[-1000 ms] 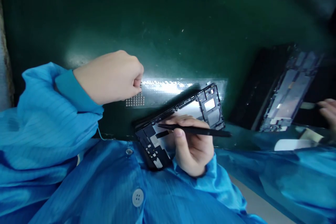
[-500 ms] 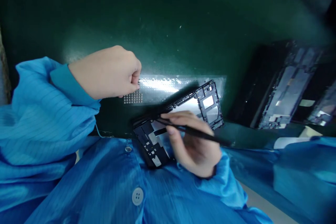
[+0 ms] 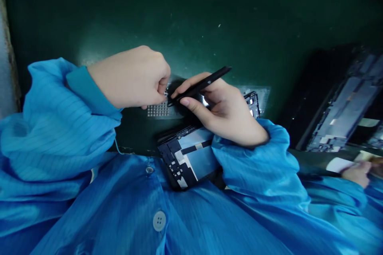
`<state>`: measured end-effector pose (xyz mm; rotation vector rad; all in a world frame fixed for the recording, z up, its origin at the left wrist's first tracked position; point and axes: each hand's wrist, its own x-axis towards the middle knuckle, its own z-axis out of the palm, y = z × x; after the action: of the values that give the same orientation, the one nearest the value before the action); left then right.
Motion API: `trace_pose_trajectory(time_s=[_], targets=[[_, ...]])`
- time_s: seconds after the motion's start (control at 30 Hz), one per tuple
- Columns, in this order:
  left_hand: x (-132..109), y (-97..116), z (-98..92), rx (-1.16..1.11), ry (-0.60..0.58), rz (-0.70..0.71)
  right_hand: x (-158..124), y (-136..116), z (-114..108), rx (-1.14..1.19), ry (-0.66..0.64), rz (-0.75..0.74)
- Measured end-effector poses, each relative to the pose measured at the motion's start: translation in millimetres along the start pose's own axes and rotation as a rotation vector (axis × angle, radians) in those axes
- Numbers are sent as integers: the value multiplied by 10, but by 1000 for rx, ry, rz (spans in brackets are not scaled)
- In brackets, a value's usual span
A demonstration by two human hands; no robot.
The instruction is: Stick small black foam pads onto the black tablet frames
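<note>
My left hand (image 3: 134, 75) is closed in a pinch at the left end of a clear plastic sheet (image 3: 263, 93) that carries rows of small square pads (image 3: 158, 110). My right hand (image 3: 221, 107) grips black tweezers (image 3: 200, 85), their tips down at the pads beside my left fingertips. Nearer my body lies a black device frame (image 3: 191, 155) with silver panels, tilted across the front edge of the table. Its right part is hidden under my right hand and sleeve. A second frame's corner (image 3: 253, 103) shows past my right wrist.
On the right stand more black and silver device frames (image 3: 338, 107) in a row. At the lower right, another person's hand (image 3: 357, 173) is near a white piece (image 3: 339, 164). The green table (image 3: 191, 16) stretches away beyond my hands.
My right hand has moved up and left with the tweezers, from over the device frame to the pads. Another person's hand has appeared at the right. My left hand keeps its pinch.
</note>
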<state>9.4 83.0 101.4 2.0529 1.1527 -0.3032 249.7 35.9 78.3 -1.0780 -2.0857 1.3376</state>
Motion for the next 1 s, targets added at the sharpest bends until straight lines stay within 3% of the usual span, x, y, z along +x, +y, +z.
trace_pose_trajectory(time_s=[0.13, 0.23, 0.33, 0.47, 0.53, 0.63, 0.87, 1.0], targets=[[-7, -5, -35, -55, -71, -90, 68, 59, -14, -4, -23, -53], [-9, -15, -41, -43, -89, -108, -4, 2, -5, 88, 35, -46], [-13, -30, -31, -33, -87, -126, -337, -150, 118, 229, 254, 16], [-26, -29, -31, -63, -102, -141, -876, -227, 468, 178, 643, 41], [-30, -12, -40, -70, -101, -162, -1000, -189, 612, 132, 707, 10], [-27, 16, -52, -60, -88, -189, -991, -129, 687, 73, 657, -46], [-29, 9, -59, -47, -76, -154, -953, -150, 604, 11, 591, -70], [-29, 18, -60, -18, -65, -128, -935, -273, 412, -93, 424, -86]])
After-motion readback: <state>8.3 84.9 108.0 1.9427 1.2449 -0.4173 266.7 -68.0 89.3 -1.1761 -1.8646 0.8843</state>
